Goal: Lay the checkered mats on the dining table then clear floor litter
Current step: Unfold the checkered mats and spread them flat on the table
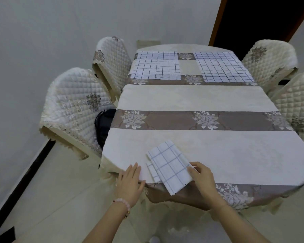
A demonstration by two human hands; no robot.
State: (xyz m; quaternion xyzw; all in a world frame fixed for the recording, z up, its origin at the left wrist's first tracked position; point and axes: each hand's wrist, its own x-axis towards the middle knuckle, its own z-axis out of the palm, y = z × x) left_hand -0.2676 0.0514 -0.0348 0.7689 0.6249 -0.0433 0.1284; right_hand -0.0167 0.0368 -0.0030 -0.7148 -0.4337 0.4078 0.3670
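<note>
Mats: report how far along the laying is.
Done: left mat and right mat lie flat at the far end of the table. In hand: right hand grips the folded mats at the near edge; left hand rests flat beside them. Left: spread those, then clear the floor litter.

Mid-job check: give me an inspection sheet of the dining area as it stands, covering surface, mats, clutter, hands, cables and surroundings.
Surface: dining table under a cream and brown floral tablecloth, lying smooth.
Job's things: far left mat and far right mat laid flat side by side; folded mats at the near edge, one corner overhanging.
Clutter: black bag between the near left chair and the table; dark scrap on the floor at lower left, kind unclear.
Hands: left hand flat on the table edge; right hand pinches the folded mats' right side.
Cables: nothing seen.
Surroundings: four quilted chairs, grey wall, dark doorway beyond.
</note>
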